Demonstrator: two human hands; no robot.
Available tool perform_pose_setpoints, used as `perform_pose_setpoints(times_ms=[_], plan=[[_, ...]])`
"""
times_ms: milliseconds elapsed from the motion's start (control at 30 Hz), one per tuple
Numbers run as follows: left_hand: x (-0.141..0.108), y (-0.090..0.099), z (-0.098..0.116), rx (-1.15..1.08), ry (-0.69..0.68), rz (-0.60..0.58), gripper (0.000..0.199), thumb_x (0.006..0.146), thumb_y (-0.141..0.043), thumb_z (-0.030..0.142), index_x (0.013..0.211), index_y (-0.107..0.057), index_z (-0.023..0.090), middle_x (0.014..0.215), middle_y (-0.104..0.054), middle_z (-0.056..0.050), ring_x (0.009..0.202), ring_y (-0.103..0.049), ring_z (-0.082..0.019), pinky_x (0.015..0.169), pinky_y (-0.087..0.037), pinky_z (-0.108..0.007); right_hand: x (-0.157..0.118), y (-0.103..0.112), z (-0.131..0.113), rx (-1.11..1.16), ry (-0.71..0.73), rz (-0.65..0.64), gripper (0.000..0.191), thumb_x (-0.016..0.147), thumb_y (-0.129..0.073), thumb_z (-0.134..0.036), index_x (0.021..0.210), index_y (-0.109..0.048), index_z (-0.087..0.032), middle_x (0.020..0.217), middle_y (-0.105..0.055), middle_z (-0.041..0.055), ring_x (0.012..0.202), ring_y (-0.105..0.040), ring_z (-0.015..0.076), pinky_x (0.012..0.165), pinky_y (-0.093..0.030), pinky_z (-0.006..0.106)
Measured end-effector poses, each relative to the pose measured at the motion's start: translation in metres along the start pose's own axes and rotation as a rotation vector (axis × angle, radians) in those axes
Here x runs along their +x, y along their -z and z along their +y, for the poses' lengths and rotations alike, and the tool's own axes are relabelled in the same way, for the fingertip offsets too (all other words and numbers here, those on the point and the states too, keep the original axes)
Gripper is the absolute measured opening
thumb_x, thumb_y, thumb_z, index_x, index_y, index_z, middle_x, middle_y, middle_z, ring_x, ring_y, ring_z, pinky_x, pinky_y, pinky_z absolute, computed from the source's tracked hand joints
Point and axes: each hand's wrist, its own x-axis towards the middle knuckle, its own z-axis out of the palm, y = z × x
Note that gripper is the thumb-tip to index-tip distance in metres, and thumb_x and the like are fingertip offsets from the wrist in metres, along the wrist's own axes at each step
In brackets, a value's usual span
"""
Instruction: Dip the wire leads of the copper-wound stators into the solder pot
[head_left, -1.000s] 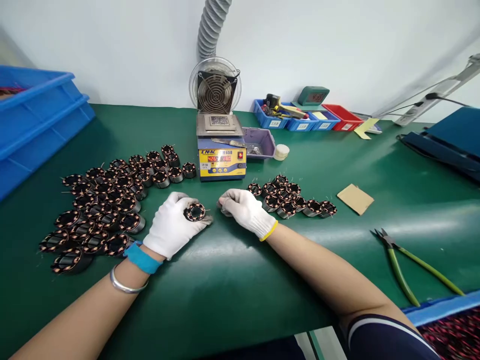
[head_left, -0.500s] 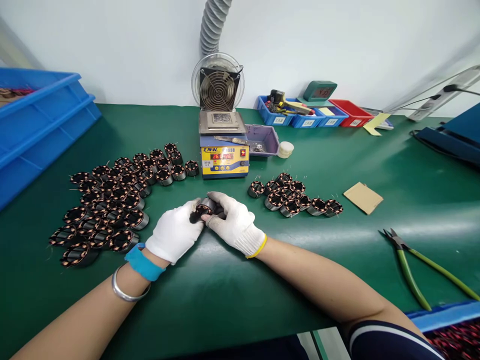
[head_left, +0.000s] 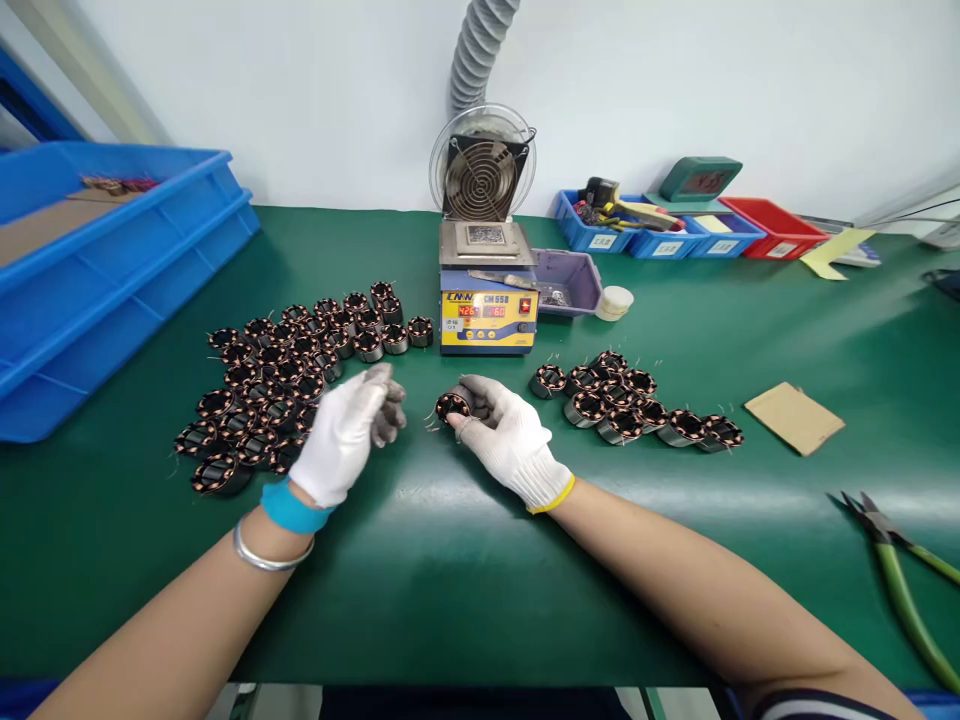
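My right hand point(head_left: 510, 435), in a white knit glove, grips a motor stator point(head_left: 454, 404) with copper windings, its ring face turned toward the left. Thin wire ends stick out from that stator. My left hand point(head_left: 349, 425), also gloved, is off it to the left, fingers apart and slightly curled, with nothing in them. Just beyond the left hand lies a large group of stators point(head_left: 281, 370). A smaller group of stators point(head_left: 619, 397) sits to the right of my right hand. Behind both hands stands a solder pot point(head_left: 487, 320) with a lit red display.
A fan point(head_left: 484, 178) and grey hose rise behind the pot. Beside it are a purple tray point(head_left: 574, 285) and a round white pad point(head_left: 615, 302). Blue bins point(head_left: 592, 235) and a red bin point(head_left: 772, 228) line the wall. Cardboard point(head_left: 795, 418), green-handled cutters point(head_left: 892, 560) and blue crates point(head_left: 127, 290) flank the work area.
My left hand has let go of the stator and moved left away from it. The right hand keeps hold of the stator. The whole view has shifted toward the left.
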Motion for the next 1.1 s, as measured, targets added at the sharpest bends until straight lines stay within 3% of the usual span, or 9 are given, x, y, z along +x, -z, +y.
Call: perform_pose_setpoints(times_ms=[200,333,500,633,700,800,1100], plan=[[-0.005,-0.021,-0.019,0.043,0.041,-0.046,0.059,0.084,-0.036,0.071,0.081,-0.055,0.016,0.061,-0.056,-0.001,0.05,-0.051,-0.012,0.044,-0.038,-0.023,-0.004,0.003,-0.004,0.037,0.041,-0.005,0.046,0.072,-0.066,-0.028,0.116,-0.059,-0.02,0.102,-0.069,0.005,0.088,-0.067,0.0191,0.08,-0.056,0.033],[-0.004,-0.028,-0.027,0.05,-0.014,-0.07,0.057,0.086,-0.033,0.068,0.085,-0.055,0.016,0.063,-0.057,-0.002,0.054,-0.053,-0.014,0.049,-0.042,-0.025,0.012,0.025,-0.033,-0.036,0.131,0.067,0.045,0.071,-0.065,-0.031,0.115,-0.061,-0.022,0.102,-0.069,0.0041,0.089,-0.067,0.0201,0.082,-0.057,0.036],[0.0,-0.033,-0.03,0.221,-0.147,-0.22,0.039,0.087,-0.044,0.055,0.088,-0.057,0.018,0.079,-0.065,-0.005,0.071,-0.06,-0.018,0.064,-0.047,-0.029,0.091,0.073,-0.091,-0.544,0.305,0.293,0.042,0.074,-0.063,-0.034,0.114,-0.064,-0.021,0.105,-0.068,0.0047,0.104,-0.061,0.0267,0.095,-0.048,0.044],[0.001,-0.034,-0.029,0.33,-0.156,-0.244,0.033,0.088,-0.044,0.049,0.088,-0.058,0.019,0.085,-0.068,-0.006,0.078,-0.062,-0.02,0.071,-0.046,-0.031,0.171,0.092,-0.119,-0.96,0.255,0.333,0.037,0.078,-0.058,-0.036,0.11,-0.064,-0.018,0.106,-0.066,0.0107,0.105,-0.058,0.0333,0.091,-0.046,0.049],[0.001,-0.035,-0.028,0.363,-0.138,-0.246,0.032,0.088,-0.044,0.049,0.087,-0.059,0.02,0.086,-0.069,-0.006,0.079,-0.063,-0.02,0.073,-0.046,-0.032,0.198,0.09,-0.123,-1.074,0.244,0.298,0.035,0.08,-0.055,-0.036,0.108,-0.063,-0.016,0.106,-0.065,0.0135,0.103,-0.058,0.0336,0.089,-0.045,0.047],[0.001,-0.037,-0.025,0.37,-0.091,-0.245,0.032,0.087,-0.046,0.049,0.086,-0.06,0.02,0.085,-0.07,-0.005,0.079,-0.063,-0.019,0.072,-0.047,-0.03,0.219,0.08,-0.124,-1.172,0.244,0.23,0.035,0.08,-0.053,-0.034,0.109,-0.062,-0.015,0.106,-0.064,0.0156,0.101,-0.058,0.0331,0.087,-0.045,0.048],[0.001,-0.04,-0.021,0.401,-0.03,-0.235,0.025,0.084,-0.052,0.044,0.086,-0.062,0.021,0.081,-0.07,-0.003,0.075,-0.063,-0.019,0.072,-0.047,-0.031,0.222,0.058,-0.124,-1.354,0.226,0.16,0.034,0.08,-0.056,-0.03,0.108,-0.062,-0.012,0.102,-0.063,0.0179,0.1,-0.058,0.0339,0.085,-0.044,0.05]])
